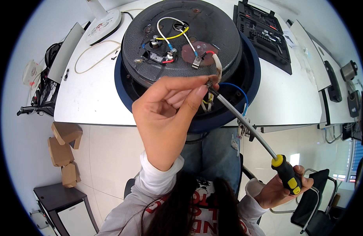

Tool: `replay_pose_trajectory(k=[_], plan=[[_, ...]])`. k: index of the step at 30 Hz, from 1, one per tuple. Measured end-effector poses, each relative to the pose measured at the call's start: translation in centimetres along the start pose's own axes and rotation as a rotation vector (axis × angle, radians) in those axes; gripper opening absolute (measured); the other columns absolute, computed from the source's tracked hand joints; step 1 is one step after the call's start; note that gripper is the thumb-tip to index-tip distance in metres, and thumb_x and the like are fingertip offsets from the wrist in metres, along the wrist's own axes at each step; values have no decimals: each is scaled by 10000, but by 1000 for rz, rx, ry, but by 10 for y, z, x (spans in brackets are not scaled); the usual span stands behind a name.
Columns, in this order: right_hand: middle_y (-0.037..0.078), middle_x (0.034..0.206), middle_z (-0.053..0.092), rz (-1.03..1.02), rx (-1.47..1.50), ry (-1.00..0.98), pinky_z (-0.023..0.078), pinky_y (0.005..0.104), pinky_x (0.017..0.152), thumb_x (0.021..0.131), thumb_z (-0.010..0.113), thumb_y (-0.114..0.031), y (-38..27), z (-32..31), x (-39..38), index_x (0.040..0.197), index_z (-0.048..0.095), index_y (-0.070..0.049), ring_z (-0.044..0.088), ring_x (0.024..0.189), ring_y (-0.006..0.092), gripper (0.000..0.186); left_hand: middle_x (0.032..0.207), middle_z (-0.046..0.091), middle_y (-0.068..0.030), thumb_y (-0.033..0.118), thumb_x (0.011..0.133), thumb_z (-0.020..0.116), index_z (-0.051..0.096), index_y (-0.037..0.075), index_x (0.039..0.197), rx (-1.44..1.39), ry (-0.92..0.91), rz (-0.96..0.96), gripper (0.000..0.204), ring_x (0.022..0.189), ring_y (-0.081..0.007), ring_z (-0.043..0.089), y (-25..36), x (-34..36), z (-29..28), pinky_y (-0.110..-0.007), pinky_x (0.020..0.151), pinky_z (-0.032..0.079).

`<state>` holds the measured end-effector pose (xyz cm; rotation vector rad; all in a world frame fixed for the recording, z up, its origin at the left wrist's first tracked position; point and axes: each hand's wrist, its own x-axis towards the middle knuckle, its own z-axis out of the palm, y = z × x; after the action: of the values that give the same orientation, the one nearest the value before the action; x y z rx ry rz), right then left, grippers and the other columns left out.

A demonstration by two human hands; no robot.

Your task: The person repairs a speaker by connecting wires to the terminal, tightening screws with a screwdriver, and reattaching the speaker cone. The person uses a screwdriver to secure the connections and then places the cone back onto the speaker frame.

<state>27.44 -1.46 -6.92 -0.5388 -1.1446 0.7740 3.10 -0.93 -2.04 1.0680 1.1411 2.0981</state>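
On the white worktop, a round black metal body with bolted wires sits inside a dark blue ring, near twelve o'clock from the left hand. That hand's thumb and forefinger pinch at the tip of a screwdriver; whether they also grip a small part is hidden. The screwdriver leaves those fingers toward four o'clock: a long, straight silver shaft, then a chunky black-and-yellow handle, its lower end held in the curled fingers of the right hand.
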Motion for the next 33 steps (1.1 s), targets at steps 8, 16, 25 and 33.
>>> replay_pose_trajectory(k=[8,16,25,33], plan=[[127,974,560,25,24,39,547,372,782,689,775,-210,-4,-4,0,1043,408,-170,637,875,259,512,896,651,-181,-21,801,609,580,-38,922,77,9,10,126,839,-245,648,0,0,1,-308,799,499],[129,976,566,18,-10,53,551,372,775,689,772,-233,-3,-4,-1,1050,409,-161,642,851,265,517,892,656,-137,-104,752,634,615,-63,899,45,25,-11,154,838,-162,636,1,-1,-2,-252,802,495],[125,973,586,1,-60,32,557,373,756,709,751,-248,-5,-7,0,1026,421,-162,648,849,265,465,882,659,-142,-111,740,641,624,-69,893,71,38,3,159,833,-161,636,1,-2,1,-246,789,493],[127,950,615,-180,-284,-69,567,416,675,843,610,-159,-26,-6,-3,1007,441,-176,666,760,294,236,879,648,-131,-119,726,651,626,-70,893,99,53,6,176,839,-162,634,2,-3,5,-249,800,492]])
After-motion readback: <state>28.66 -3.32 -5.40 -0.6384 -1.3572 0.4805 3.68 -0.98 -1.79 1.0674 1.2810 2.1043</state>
